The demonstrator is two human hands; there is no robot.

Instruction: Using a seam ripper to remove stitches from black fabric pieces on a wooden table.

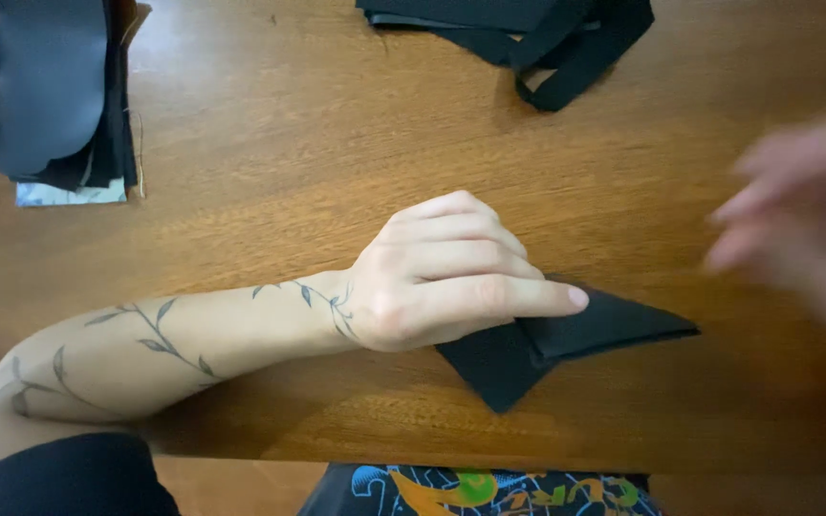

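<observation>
Our left hand [442, 272] lies on the counter [336, 143] with its fingers curled under and the forefinger stretched out flat, pressing down on a folded black cloth [547, 344]. It grips nothing; it only pins the cloth. The forearm behind it, marked with a leafy vine tattoo, rests along the wood toward the left edge, ending in a dark sleeve [59, 478].

Our right hand [805, 225] hangs above the counter at the right edge, badly blurred. Its fingers look spread and it seems to hold nothing, clear of the cloth, though the blur keeps us from being sure.

The cloth sits near the front edge of the counter, just right of centre. It is folded into a pointed shape, one corner aimed right, another aimed down toward us, with a fold line running beneath the forefinger.

Farther out, a stack [54, 91] of dark cut pieces sits at the far left, with a pale sheet showing beneath it. A loose heap [528, 33] of black fabric and strips lies at the far edge, right of centre. Below the counter's front edge we see a colourful printed garment [470, 489].
</observation>
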